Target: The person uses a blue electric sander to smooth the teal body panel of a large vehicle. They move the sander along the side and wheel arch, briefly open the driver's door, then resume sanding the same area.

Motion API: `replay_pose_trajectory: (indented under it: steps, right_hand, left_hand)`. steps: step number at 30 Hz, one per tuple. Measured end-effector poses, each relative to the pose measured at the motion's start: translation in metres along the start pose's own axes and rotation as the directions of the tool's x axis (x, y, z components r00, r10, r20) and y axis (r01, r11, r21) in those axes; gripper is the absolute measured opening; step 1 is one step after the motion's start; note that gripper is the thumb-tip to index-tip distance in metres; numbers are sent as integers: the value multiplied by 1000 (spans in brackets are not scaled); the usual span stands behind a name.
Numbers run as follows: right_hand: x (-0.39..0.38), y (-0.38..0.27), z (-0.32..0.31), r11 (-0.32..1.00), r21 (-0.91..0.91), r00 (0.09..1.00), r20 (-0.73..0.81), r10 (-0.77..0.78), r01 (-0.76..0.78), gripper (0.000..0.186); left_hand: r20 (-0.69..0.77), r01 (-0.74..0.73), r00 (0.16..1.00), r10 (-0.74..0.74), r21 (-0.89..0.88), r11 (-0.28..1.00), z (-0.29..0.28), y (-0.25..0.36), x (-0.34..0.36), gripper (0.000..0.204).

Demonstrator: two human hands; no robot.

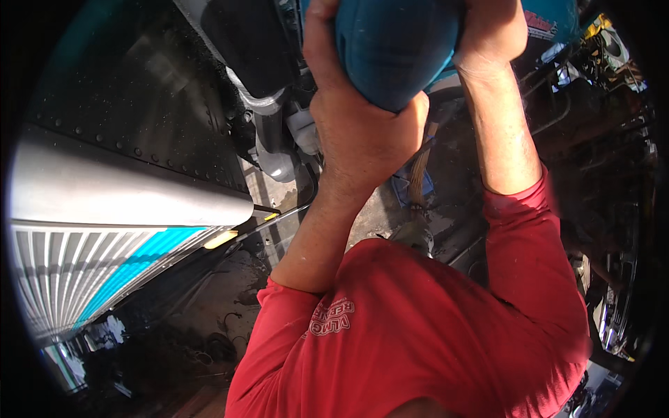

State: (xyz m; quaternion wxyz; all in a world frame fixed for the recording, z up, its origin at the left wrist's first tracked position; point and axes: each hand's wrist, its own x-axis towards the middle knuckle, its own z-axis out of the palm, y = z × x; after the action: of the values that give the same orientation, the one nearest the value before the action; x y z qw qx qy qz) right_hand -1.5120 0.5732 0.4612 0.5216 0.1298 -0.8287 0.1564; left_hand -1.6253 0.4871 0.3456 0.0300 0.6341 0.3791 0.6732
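High in the view, both of my hands grip a teal power tool (397, 52) with a smooth, rounded housing. My left hand (366, 129) closes around its near, lower end, and the thumb presses against the side. On the other side of it, my right hand (493, 35) is bent around the tool, with its fingertips partly hidden. The far end of the tool runs out of the picture, so its tip cannot be seen. Beyond my right wrist is another teal surface (557, 17) with a label; whether it belongs to the tool is unclear.
A dark riveted panel (139, 104) and a silver edge (132, 184) stand on the left, above ribbed metal siding (63, 261). Dark cylindrical parts (251, 49) hang near my left hand. Below lies a stained floor (376, 212) with a straw-coloured bundle (419, 171) on it.
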Motion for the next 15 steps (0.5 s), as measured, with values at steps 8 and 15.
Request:
replay_pose_trajectory:
  steps: [8,15]
  right_hand:
    - [-57,-33,39,926,-118,866,-411,284,-360,24]
    - [-123,-77,72,845,-29,718,-543,435,-533,31]
  left_hand:
    - [78,320,947,-311,-159,934,2,-15,-46,74]
    - [187,552,815,-549,39,833,-31,-27,-126,73]
